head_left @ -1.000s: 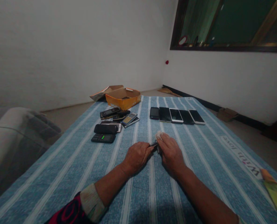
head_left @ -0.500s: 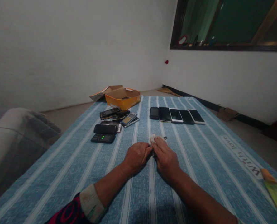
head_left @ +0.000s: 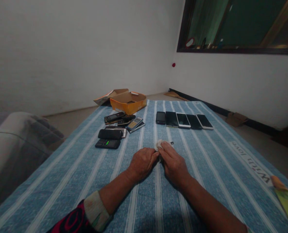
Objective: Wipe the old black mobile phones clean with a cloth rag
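Both hands meet over the middle of the striped cloth. My right hand [head_left: 174, 163] is closed on a crumpled white wiping cloth [head_left: 159, 143], its fingers laid over the top. Past these fingers sticks out the dark end of a flat, phone-like thing [head_left: 172, 143]; the rest of it is covered by the hands and the wiping cloth. My left hand [head_left: 142, 163] has its fingers curled in and its thumb pressed at the near left side of this thing. Left of the hands lies a black keypad phone [head_left: 108, 144] with a green mark on its screen.
Several old phones [head_left: 114, 117] are piled near an open orange box [head_left: 128, 105] at the far left. A row of smartphones [head_left: 183, 120] lies at the far right. Blue striped fabric [head_left: 90, 168] covers the surface. A yellow-green item [head_left: 286, 200] lies at the right edge.
The hands stay together in nearly the same place, with only a slight shift of the right fingers on the wiping cloth. The view has moved very slightly.
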{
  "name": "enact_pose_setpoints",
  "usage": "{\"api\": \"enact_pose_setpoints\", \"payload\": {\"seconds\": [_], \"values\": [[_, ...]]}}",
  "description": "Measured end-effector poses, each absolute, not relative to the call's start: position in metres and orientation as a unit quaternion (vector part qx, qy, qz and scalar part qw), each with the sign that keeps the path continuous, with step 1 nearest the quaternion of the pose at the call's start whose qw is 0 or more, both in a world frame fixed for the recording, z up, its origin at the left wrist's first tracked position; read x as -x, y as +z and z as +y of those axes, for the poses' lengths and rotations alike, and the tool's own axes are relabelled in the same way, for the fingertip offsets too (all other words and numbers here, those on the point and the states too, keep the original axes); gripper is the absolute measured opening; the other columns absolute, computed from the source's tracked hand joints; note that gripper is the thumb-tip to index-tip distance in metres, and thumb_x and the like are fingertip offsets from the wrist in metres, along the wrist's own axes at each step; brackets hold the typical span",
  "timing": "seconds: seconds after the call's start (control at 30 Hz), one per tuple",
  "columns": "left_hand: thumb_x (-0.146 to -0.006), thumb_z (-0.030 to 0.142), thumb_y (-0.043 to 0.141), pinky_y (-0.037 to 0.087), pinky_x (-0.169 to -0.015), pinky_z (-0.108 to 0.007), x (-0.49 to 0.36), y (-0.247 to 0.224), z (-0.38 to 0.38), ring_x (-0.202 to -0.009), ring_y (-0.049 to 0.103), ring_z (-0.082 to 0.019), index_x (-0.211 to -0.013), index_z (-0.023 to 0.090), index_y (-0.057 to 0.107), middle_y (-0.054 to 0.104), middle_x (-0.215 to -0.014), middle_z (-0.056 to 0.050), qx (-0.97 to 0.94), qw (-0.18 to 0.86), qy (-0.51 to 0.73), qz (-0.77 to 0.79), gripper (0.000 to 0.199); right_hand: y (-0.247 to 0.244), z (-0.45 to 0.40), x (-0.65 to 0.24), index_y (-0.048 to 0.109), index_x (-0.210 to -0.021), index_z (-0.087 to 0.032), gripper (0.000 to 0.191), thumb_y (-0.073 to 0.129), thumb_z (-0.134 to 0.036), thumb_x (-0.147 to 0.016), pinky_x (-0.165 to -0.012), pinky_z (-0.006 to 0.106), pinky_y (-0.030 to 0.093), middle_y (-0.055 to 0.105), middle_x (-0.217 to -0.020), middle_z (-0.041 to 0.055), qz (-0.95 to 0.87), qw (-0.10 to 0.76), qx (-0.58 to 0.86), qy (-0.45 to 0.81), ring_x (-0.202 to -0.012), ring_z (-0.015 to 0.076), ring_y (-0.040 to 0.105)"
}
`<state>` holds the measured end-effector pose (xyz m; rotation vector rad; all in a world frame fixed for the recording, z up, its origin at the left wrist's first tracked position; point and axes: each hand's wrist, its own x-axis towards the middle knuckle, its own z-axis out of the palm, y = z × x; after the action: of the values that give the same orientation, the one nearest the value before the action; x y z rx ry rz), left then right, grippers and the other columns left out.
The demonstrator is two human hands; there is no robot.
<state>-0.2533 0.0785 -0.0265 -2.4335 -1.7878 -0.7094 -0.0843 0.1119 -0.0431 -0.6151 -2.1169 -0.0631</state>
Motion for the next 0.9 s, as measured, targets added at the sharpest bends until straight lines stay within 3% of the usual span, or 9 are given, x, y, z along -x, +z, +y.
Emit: {"api": "enact_pose_setpoints", "payload": {"seconds": [0.33, 0.57, 0.9], "values": [[-0.101, 0.043, 0.034, 0.050, -0.073, -0.032, 0.252, -0.022, 0.074, -0.077, 0.062, -0.019, -0.089, 0.017, 0.060, 0.066, -0.082, -0.006, 0.783, -0.002, -0.236, -0.575, 0.038, -0.047, 0.116, 0.083, 0.061, -0.125, -0.008, 0.038, 0.042, -0.005, -0.092, -0.107, 0.043, 0.047, 0.062, -0.128, 0.0212, -0.853, 0.462, 0.239, -0.030, -0.131, 0.0254, 0.050], [-0.104, 0.037, 0.020, 0.050, -0.068, -0.031, 0.253, -0.027, 0.073, -0.068, 0.059, -0.018, -0.080, 0.017, 0.056, 0.062, -0.072, -0.005, 0.800, 0.034, -0.254, -0.543, 0.047, -0.045, 0.109, 0.089, 0.056, -0.133, -0.013, 0.043, 0.043, -0.005, -0.092, -0.107, 0.044, 0.047, 0.061, -0.130, 0.0180, -0.846, 0.487, 0.216, -0.014, -0.131, 0.0241, 0.049], [-0.104, 0.040, 0.019, 0.051, -0.065, -0.032, 0.254, -0.028, 0.073, -0.068, 0.062, -0.019, -0.085, 0.015, 0.061, 0.065, -0.073, -0.007, 0.798, 0.057, -0.269, -0.536, 0.052, -0.046, 0.133, 0.073, 0.057, -0.132, -0.013, 0.050, 0.039, 0.002, -0.087, -0.107, 0.045, 0.046, 0.059, -0.132, 0.0186, -0.840, 0.476, 0.262, -0.009, -0.131, 0.0246, 0.049]]}}
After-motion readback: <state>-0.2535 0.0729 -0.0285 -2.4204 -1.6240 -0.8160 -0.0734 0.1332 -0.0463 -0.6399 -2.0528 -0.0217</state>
